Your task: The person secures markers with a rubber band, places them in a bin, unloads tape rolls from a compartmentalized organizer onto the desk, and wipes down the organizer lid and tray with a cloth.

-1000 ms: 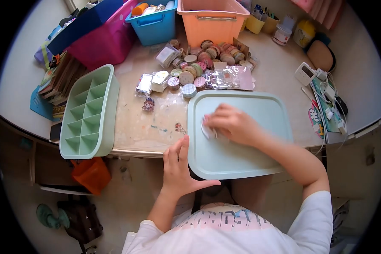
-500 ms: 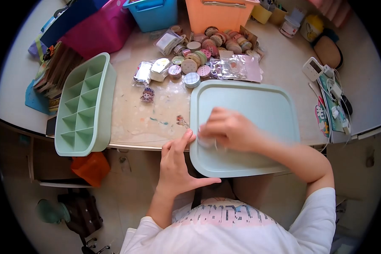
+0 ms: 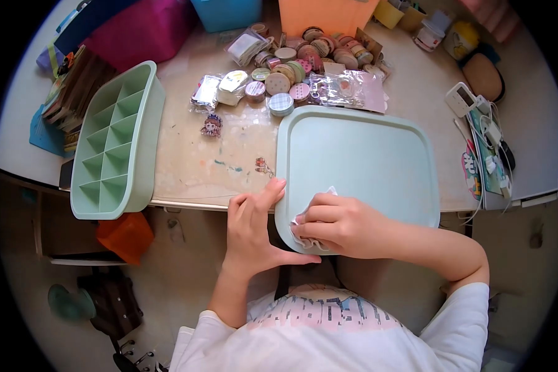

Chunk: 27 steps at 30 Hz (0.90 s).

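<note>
A pale green lid (image 3: 366, 155) lies at the table's front edge and overhangs it. My right hand (image 3: 347, 226) is closed on a crumpled white tissue (image 3: 310, 243), pressed on the lid's lower left corner. My left hand (image 3: 251, 229) touches the lid's left rim, its thumb stretched along the front edge and its fingers apart from the thumb. It holds nothing that shows. Left of the lid are a small charm (image 3: 263, 166) and a character figure (image 3: 211, 126). Farther left stands a green divided box (image 3: 144, 149) with open compartments.
Behind the lid lie a pile of tape rolls (image 3: 281, 104) and plastic packets (image 3: 341, 90). Pink, blue (image 3: 229, 15) and orange (image 3: 325, 18) bins line the back. A white device (image 3: 460, 99) and cables lie at the right, books at the left.
My right hand has moved down on the lid to its lower left corner, with the tissue now clearly visible. The view has shifted slightly. My left hand stays at the lid's left edge.
</note>
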Each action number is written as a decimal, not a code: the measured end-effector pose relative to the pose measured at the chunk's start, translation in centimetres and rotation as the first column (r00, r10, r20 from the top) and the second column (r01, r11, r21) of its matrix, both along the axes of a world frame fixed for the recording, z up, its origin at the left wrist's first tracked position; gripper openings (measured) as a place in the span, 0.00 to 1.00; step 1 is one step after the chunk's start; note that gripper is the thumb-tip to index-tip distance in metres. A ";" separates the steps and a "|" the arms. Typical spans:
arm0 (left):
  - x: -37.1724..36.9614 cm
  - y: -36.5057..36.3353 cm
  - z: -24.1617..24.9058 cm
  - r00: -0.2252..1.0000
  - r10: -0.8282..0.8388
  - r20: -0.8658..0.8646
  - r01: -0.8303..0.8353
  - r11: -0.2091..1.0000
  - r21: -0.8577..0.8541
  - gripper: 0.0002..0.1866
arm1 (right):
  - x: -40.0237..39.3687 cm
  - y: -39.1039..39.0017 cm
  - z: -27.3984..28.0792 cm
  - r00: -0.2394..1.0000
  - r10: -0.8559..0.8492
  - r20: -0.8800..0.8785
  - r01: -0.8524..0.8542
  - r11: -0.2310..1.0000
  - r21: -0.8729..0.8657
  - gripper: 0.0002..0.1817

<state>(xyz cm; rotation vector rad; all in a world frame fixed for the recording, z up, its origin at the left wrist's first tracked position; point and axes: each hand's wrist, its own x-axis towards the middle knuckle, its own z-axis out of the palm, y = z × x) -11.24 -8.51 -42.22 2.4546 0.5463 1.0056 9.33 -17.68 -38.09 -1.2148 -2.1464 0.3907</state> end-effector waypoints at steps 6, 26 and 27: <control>0.6 0.3 -0.9 0.995 0.027 0.099 -0.038 0.994 0.104 0.62 | 3.6 4.9 0.4 0.985 -0.145 0.095 0.144 0.989 0.019 0.11; 1.4 0.9 -1.5 0.986 0.036 0.161 -0.076 0.965 0.250 0.59 | 3.7 3.0 1.4 0.990 -0.140 0.017 0.141 0.983 -0.116 0.05; 1.4 0.9 -1.5 0.986 0.038 0.165 -0.079 0.965 0.251 0.59 | 4.6 4.4 1.1 0.978 -0.206 0.032 0.208 0.976 -0.065 0.04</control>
